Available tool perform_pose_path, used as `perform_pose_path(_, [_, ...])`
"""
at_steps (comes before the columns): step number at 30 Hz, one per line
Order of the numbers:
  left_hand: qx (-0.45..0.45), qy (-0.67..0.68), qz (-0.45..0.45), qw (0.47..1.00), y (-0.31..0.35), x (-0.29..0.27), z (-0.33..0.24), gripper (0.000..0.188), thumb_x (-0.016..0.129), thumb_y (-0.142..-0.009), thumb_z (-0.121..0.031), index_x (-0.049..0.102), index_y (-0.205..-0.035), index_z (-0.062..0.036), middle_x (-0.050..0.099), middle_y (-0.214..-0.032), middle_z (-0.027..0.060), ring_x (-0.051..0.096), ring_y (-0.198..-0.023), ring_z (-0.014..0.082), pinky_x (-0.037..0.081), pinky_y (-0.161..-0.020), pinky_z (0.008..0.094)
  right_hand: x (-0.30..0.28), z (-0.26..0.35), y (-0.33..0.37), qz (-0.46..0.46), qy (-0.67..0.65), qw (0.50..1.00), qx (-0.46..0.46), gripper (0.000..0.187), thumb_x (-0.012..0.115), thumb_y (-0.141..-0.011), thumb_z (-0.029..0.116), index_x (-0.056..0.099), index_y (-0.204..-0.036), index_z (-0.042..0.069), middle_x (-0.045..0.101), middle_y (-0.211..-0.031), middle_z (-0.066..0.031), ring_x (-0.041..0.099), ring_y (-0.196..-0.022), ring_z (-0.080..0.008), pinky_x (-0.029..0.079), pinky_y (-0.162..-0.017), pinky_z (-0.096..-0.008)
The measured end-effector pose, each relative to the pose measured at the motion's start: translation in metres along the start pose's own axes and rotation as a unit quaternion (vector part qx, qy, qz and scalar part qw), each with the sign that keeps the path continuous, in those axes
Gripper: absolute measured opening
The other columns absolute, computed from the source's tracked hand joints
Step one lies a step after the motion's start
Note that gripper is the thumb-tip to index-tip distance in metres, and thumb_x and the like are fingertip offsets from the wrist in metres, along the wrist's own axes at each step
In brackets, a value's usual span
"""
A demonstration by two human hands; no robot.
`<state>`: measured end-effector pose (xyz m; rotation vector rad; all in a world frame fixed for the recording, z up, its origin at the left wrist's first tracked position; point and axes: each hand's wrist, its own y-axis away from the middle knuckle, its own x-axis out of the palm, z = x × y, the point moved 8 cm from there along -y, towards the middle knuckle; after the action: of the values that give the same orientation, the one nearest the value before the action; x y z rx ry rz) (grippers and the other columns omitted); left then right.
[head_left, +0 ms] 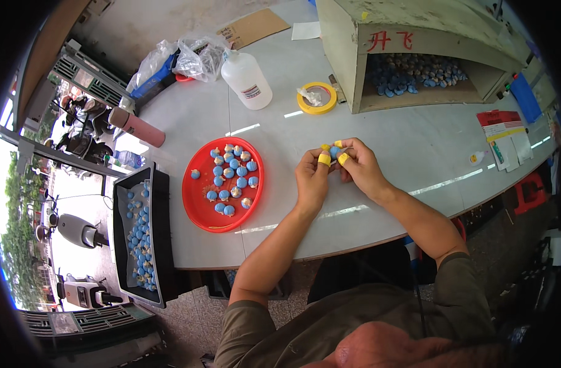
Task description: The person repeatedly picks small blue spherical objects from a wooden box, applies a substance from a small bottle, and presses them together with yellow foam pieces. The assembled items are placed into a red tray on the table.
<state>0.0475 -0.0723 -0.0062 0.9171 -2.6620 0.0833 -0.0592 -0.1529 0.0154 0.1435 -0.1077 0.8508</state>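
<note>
Between the fingertips of both hands is a small blue ball-shaped piece (335, 152), held over the grey table. My left hand (313, 175) pinches it from the left, with yellow tape wrapped on its thumb and a fingertip. From the right, my right hand (361, 164) grips the same piece, its thumb and a finger also taped yellow. The fingers cover much of the piece. Left of my hands, a round red tray (200, 213) holds several similar blue balls, some with cream-coloured parts showing.
A black bin (162, 239) of blue pieces stands at the table's left edge. Behind are a pink flask (137, 127), a white plastic bottle (247, 80) and a yellow tape roll (317, 110). A grey-green box (340, 46) with more pieces inside stands back right, near printed cards (500, 126).
</note>
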Motion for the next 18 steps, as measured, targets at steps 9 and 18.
perform_pose_path(9, [-0.039, -0.102, 0.074, 0.991, -0.005, 0.001, -0.002, 0.028, 0.062, -0.099, -0.005, 0.058, -0.12, 0.0123, 0.07, -0.111, 0.0166, 0.072, -0.098, 0.0201, 0.06, -0.086, 0.0309, -0.017, -0.001, -0.01, 0.084, 0.077, 0.993, -0.041, 0.02, 0.055, -0.099, 0.002, 0.057, -0.118, -0.002, 0.063, -0.087, -0.0031, 0.053, -0.067, -0.0056, 0.046, -0.059, -0.0224])
perform_pose_path(18, [-0.039, -0.142, 0.112, 0.983, -0.002, 0.002, -0.008, 0.019, 0.062, -0.094, 0.004, 0.06, -0.111, 0.014, 0.071, -0.104, 0.0191, 0.074, -0.095, 0.0228, 0.06, -0.082, 0.0279, -0.012, 0.007, -0.003, 0.109, 0.126, 0.983, -0.083, 0.011, 0.055, -0.095, -0.006, 0.057, -0.106, -0.002, 0.062, -0.089, -0.004, 0.056, -0.08, -0.0068, 0.048, -0.071, -0.024])
